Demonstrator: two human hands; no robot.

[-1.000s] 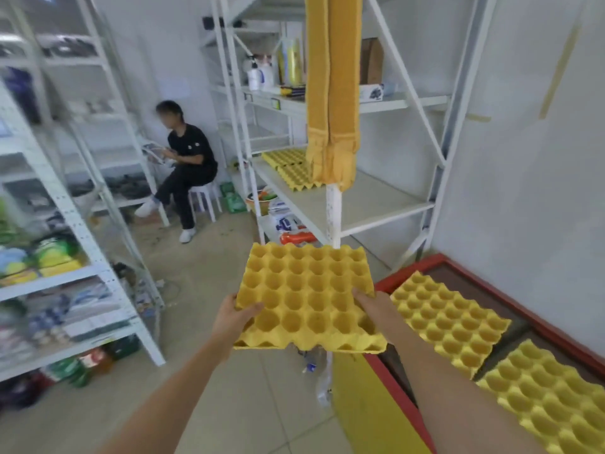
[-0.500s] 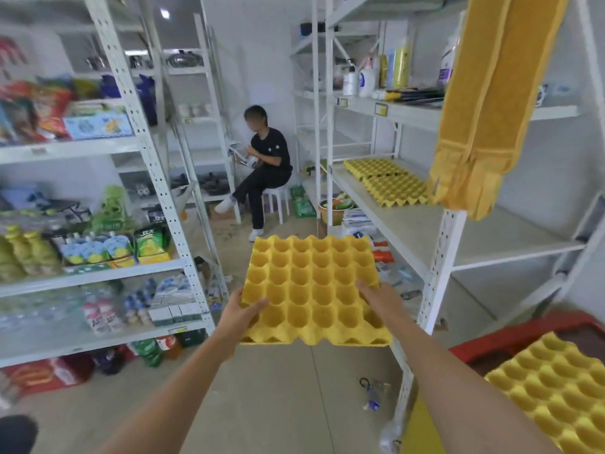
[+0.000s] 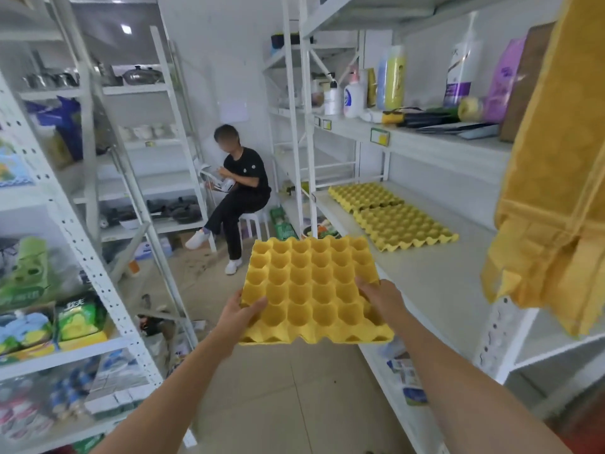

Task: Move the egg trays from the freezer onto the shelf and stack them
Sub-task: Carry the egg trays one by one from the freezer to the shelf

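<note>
I hold a yellow egg tray [image 3: 311,290] flat in front of me over the aisle floor. My left hand [image 3: 240,314] grips its left near edge and my right hand [image 3: 381,298] grips its right edge. Ahead on the right, the white shelf [image 3: 435,283] carries two more yellow egg trays lying side by side: a nearer tray [image 3: 404,226] and a farther tray [image 3: 365,196]. The freezer is out of view.
A yellow cloth [image 3: 556,198] hangs at the right, close to my head. Above the shelf stand bottles [image 3: 394,81]. A person in black [image 3: 240,194] sits on a stool at the aisle's end. Stocked white racks [image 3: 82,257] line the left.
I have turned left, away from the freezer, which has left the view. The held tray has come closer to the shelf, and the two trays on it now look nearer.
</note>
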